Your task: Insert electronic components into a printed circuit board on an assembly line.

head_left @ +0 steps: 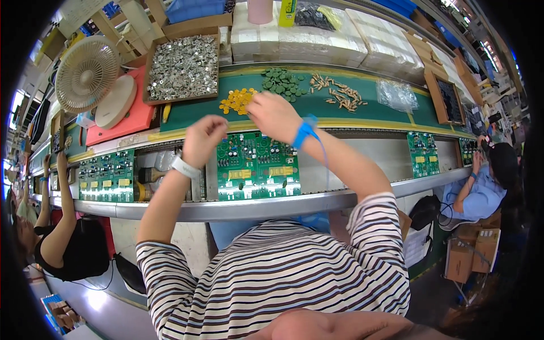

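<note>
A green circuit board (259, 170) with black parts and yellow blocks lies on the conveyor in front of me. My left hand (203, 140) hangs above its far left corner, thumb and fingertips pinched together; whatever is between them is too small to make out. My right hand (274, 116) reaches over the bench to the right edge of a pile of yellow disc-shaped parts (233, 102). Its fingers are bent and closed, with the tips partly hidden. A blue wrist strap (305, 131) with a cord is on my right wrist, a white band (185, 168) on my left.
Green discs (283, 82) and tan cylindrical parts (343, 93) lie further right, near clear plastic bags (396, 95). A box of metal parts (182, 68) and a fan (88, 73) stand at left. More boards (106, 177) sit along the conveyor; people work at both sides.
</note>
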### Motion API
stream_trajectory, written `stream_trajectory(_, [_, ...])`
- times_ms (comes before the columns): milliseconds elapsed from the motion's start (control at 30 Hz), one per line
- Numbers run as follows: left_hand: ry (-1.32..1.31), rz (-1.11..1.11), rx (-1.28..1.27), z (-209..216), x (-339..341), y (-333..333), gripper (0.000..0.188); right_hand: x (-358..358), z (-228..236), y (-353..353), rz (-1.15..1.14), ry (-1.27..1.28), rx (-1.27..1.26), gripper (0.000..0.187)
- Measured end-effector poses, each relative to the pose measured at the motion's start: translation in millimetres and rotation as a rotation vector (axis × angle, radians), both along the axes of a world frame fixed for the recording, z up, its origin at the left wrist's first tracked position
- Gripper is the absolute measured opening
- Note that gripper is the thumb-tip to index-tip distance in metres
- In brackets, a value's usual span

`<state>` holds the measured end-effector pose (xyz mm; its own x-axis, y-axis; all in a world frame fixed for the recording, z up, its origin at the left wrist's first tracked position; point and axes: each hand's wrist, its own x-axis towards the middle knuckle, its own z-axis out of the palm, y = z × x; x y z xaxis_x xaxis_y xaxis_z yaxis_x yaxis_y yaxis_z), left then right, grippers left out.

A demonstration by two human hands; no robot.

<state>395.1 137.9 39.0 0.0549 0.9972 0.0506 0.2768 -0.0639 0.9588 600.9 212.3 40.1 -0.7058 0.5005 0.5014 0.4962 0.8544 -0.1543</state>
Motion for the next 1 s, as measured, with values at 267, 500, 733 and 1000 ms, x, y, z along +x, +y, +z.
stream_trajectory(267, [0.491,-0.181,0.187,5.7,15.6,-41.3,0.014,-118.8,-17.9,100.4,-0.101,-0.182,0.219,0.016])
stream_trajectory(500, [0.691,-0.290,0.635,-9.6,22.8,-41.0,0.008,-144.8,-6.9,103.8,-0.210,-0.425,0.200,0.020])
stream_trajectory(733, [0.843,-0.307,0.680,-24.6,34.9,-39.7,0.009,-143.7,-11.6,109.6,-0.163,-0.345,0.195,0.019])
stream_trajectory(1000, [0.934,-0.255,0.684,-28.2,36.3,-48.6,0.011,-134.7,-4.5,113.4,-0.055,-0.040,0.018,0.013])
